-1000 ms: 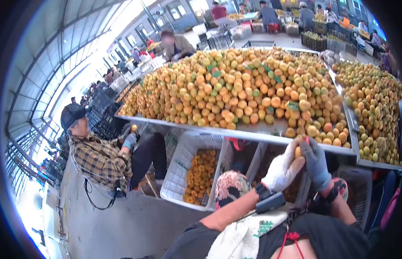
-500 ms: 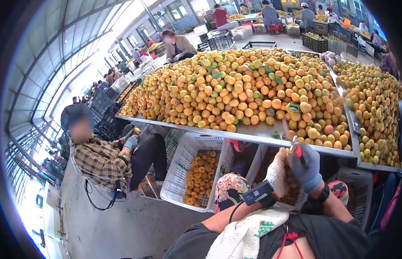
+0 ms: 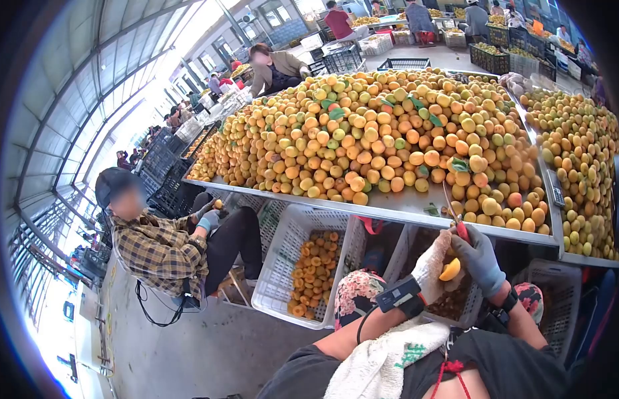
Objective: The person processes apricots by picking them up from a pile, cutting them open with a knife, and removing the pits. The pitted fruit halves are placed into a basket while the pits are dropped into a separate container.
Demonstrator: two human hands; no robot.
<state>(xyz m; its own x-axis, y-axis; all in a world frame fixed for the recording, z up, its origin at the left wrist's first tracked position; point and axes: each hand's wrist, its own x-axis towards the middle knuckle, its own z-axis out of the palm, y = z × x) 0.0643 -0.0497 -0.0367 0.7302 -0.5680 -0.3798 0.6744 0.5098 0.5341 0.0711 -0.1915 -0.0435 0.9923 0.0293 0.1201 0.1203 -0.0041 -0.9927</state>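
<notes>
My left hand (image 3: 433, 267), in a pale glove, is closed around a cut orange-yellow fruit (image 3: 450, 270) whose flesh shows at the fingers. My right hand (image 3: 479, 261), in a grey glove, grips the red handle of a knife (image 3: 462, 229), its thin blade pointing up toward the table. Both hands are close together over my lap, just in front of the metal table edge (image 3: 416, 213). Beyond them a large heap of yellow-orange fruit (image 3: 362, 139) with some green leaves covers the tabletop.
White crate (image 3: 269, 286) holds halved fruit (image 3: 314, 272), left of my knees. A co-worker in a checked shirt (image 3: 156, 249) sits at left; another person (image 3: 276, 72) leans at the heap's far side. A second fruit heap (image 3: 575, 159) lies right. Another crate (image 3: 555, 292) stands right.
A cut yellow piece now shows at my left hand. The knife blade now points upward and is clearer. The person behind the heap has raised an arm onto its edge.
</notes>
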